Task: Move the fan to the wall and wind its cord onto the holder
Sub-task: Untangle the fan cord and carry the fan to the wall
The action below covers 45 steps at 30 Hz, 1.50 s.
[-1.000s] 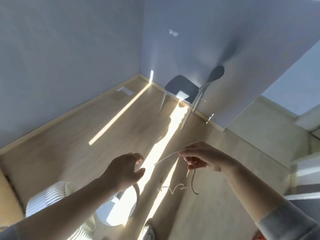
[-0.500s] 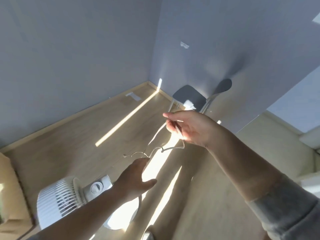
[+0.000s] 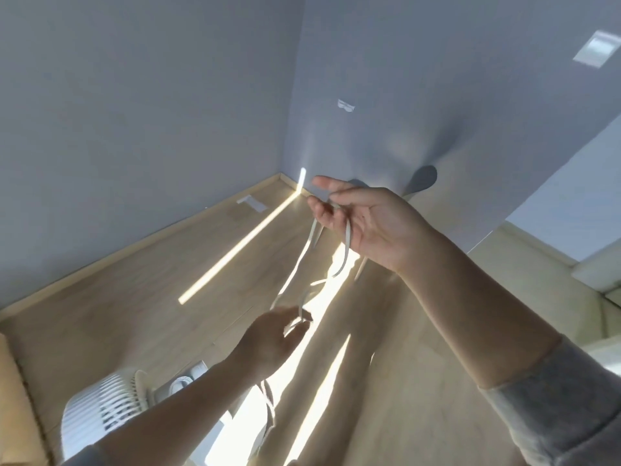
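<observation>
A white fan (image 3: pixel 100 415) stands on the wooden floor at the lower left, partly hidden behind my left forearm. Its thin white cord (image 3: pixel 342 260) loops through the air between both hands. My right hand (image 3: pixel 366 223) is raised palm up with the cord draped over its fingers, which are loosely curled. Lower down, my left hand (image 3: pixel 272 341) pinches another stretch of the cord, which then drops toward the fan's base. A small white holder (image 3: pixel 346 105) is fixed high on the grey wall ahead.
A dark chair (image 3: pixel 420 179) stands against the wall, mostly hidden behind my right hand. Grey walls meet in a corner (image 3: pixel 289 173). Sunlight stripes cross the wooden floor (image 3: pixel 134 297). A white plate (image 3: pixel 252 203) lies on the floor near the left wall.
My right hand has risen further and turned palm up, lifting the cord. My left hand has closed on the cord lower down. The view tilted upward.
</observation>
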Motion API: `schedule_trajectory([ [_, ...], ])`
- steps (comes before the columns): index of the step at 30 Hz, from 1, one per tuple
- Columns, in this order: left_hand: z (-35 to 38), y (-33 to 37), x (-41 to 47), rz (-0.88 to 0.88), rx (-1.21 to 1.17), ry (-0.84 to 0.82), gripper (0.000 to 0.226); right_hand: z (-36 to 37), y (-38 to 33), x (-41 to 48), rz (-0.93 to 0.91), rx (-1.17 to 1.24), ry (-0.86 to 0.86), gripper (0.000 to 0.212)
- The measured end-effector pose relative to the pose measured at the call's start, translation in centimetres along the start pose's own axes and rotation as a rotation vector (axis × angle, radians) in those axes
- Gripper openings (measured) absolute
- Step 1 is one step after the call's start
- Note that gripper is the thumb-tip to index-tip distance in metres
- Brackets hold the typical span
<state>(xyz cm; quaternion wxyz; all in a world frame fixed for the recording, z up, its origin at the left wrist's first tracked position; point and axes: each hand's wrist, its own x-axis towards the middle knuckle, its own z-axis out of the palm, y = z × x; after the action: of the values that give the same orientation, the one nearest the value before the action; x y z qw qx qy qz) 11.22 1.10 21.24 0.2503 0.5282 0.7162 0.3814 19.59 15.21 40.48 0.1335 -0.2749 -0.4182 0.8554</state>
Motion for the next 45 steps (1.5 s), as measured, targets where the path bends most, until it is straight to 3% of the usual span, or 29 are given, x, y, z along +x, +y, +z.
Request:
schedule_trajectory([
  [3, 0.3, -0.2, -0.4, -0.049, -0.039, -0.144, 0.035, -0.9, -0.3, 0.2, -0.031, -0.098, 0.080, 0.026],
  [7, -0.9, -2.4, -1.0, -0.194, 0.024, -0.208, 0.041, -4.0, -0.2, 0.6, -0.181, -0.385, 0.269, 0.021],
  [9, -1.9, -2.9, -1.0, -0.339, -0.038, -0.211, 0.042, -6.1, 0.4, 0.5, -0.276, -0.631, 0.363, 0.021],
  [11, -3.0, -2.5, -0.8, -0.446, -0.207, -0.171, 0.039, -7.9, 1.3, 0.2, -0.395, -1.051, 0.427, 0.018],
  [14, -4.6, -1.3, -0.3, -0.454, -0.415, -0.049, 0.038, -9.5, 3.3, -0.5, -0.491, -1.513, 0.334, 0.018],
  [17, -5.9, -0.1, 0.3, -0.440, -0.660, 0.023, 0.037, -9.6, 6.4, -1.0, -0.350, -1.734, 0.222, 0.012],
  [18, -6.3, 0.4, 0.5, -0.447, -0.712, 0.030, 0.035, -9.4, 7.6, -1.0, -0.295, -1.748, 0.202, 0.009],
  [23, -8.0, 2.3, 0.6, -0.433, -0.842, 0.057, 0.036, -6.5, 13.0, -0.2, -0.148, -1.568, 0.117, 0.054],
  [28, -11.7, 2.4, 1.0, -0.430, -0.986, 0.230, 0.030, -3.4, 17.4, 1.9, -0.152, -1.466, 0.118, 0.096],
  [30, -13.4, 1.8, 0.9, -0.432, -1.099, 0.259, 0.031, -2.5, 19.2, 2.7, -0.222, -1.381, 0.156, 0.101],
  [32, -14.4, 1.4, 0.7, -0.440, -1.241, 0.269, 0.036, -1.8, 21.0, 3.3, -0.305, -1.314, 0.159, 0.093],
  [35, -15.9, 0.8, 0.1, -0.442, -1.411, 0.286, 0.055, -0.3, 23.9, 4.2, -0.588, -1.466, 0.224, 0.055],
  [36, -16.3, 0.6, 0.0, -0.441, -1.431, 0.288, 0.059, 0.2, 24.6, 4.5, -0.598, -1.523, 0.211, 0.046],
  [40, -17.3, -0.9, -0.5, -0.506, -1.473, 0.298, 0.060, 0.4, 26.0, 5.9, -0.338, -1.653, 0.095, 0.020],
  [45, -17.2, -3.6, -1.6, -0.648, -1.570, 0.334, 0.034, -0.2, 26.9, 6.3, -0.259, -1.645, 0.083, 0.019],
])
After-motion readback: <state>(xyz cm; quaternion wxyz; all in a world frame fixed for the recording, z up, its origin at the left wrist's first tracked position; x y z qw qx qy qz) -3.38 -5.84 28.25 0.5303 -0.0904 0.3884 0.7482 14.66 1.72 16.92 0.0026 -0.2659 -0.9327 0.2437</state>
